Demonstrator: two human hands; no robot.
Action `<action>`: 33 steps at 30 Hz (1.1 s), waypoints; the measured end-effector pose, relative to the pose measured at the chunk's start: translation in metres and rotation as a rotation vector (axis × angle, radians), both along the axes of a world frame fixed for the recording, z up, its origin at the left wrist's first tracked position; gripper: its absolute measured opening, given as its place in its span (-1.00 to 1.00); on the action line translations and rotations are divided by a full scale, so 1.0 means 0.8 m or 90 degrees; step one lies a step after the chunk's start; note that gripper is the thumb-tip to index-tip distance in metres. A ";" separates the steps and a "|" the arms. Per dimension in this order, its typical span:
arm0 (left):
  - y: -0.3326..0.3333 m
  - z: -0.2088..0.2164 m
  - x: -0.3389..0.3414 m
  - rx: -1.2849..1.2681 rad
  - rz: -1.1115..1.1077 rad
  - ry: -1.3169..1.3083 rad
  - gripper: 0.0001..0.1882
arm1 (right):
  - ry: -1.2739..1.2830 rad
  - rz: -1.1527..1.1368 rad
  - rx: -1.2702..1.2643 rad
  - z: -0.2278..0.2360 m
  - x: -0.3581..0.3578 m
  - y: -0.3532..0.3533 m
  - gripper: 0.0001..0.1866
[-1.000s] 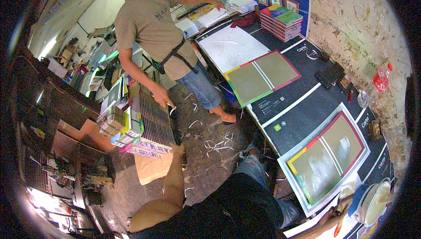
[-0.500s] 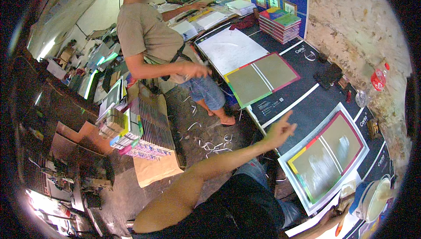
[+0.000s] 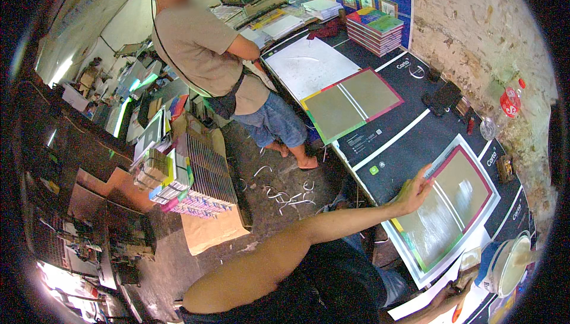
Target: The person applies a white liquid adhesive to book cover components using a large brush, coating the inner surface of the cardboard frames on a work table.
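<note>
L hand now further R, part-spread fingers at col.-bordered cover's L edge, grip unclear

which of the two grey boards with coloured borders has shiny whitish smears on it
The nearer board, with the left hand over its edge: glossy whitish smears show on its grey panels. The farther board shows plain grey panels without smears.

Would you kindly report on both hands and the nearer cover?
Left hand open, at edge of nearer cover. Right hand beside tub, grip unclear. Cover shiny-streaked; left hand hides part of it.
</note>
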State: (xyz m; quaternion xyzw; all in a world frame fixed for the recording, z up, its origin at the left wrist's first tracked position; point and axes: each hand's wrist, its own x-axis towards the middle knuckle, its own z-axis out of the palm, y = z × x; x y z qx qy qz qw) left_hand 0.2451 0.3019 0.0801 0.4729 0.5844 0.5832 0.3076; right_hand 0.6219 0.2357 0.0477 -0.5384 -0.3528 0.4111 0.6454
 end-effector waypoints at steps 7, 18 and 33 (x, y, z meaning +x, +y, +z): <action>0.000 -0.022 0.004 0.080 0.063 -0.004 -0.49 | 0.325 -0.038 -0.016 0.093 -0.076 -0.011 -0.64; -0.039 0.005 -0.034 -0.147 -0.057 0.428 0.01 | 0.420 0.071 0.046 0.048 -0.033 -0.011 -0.50; -0.064 -0.001 -0.042 -0.350 -0.408 0.526 0.28 | 0.221 -0.067 -0.088 0.036 -0.018 0.011 -0.55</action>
